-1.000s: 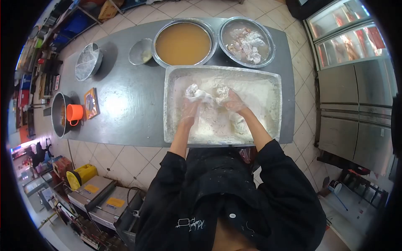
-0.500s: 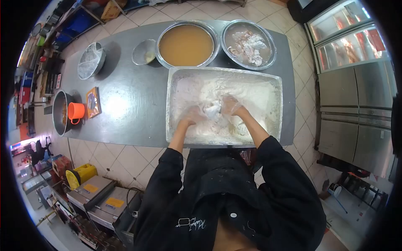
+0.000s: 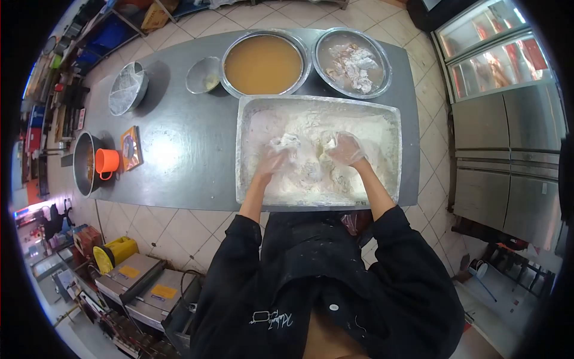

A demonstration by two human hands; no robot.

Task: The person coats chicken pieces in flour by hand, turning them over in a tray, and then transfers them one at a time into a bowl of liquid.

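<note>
A large metal tray (image 3: pixel 382 143) of white flour lies at the table's near edge. My left hand (image 3: pixel 276 159), in a clear glove, is closed on a flour-coated piece (image 3: pixel 289 141) over the tray's left half. To its right my right hand (image 3: pixel 344 149), gloved too, has its fingers closed round another pale coated piece (image 3: pixel 328 144). More coated lumps (image 3: pixel 310 172) lie in the flour between and below my hands. Behind the tray stand a bowl of orange-brown liquid (image 3: pixel 263 64) and a bowl holding whitish floury pieces (image 3: pixel 357 67) in cloudy liquid.
On the grey table (image 3: pixel 173 119) are a small bowl (image 3: pixel 204 75), a plastic-covered bowl (image 3: pixel 128 90), a packet (image 3: pixel 131 148), and an orange cup (image 3: pixel 107 161) beside a deep metal bowl (image 3: pixel 85 170). A steel fridge (image 3: pixel 508 149) stands at the right.
My hands have moved apart, the right one to the right. A coated piece that was between them is now at my left hand, and another shows at my right fingers.
</note>
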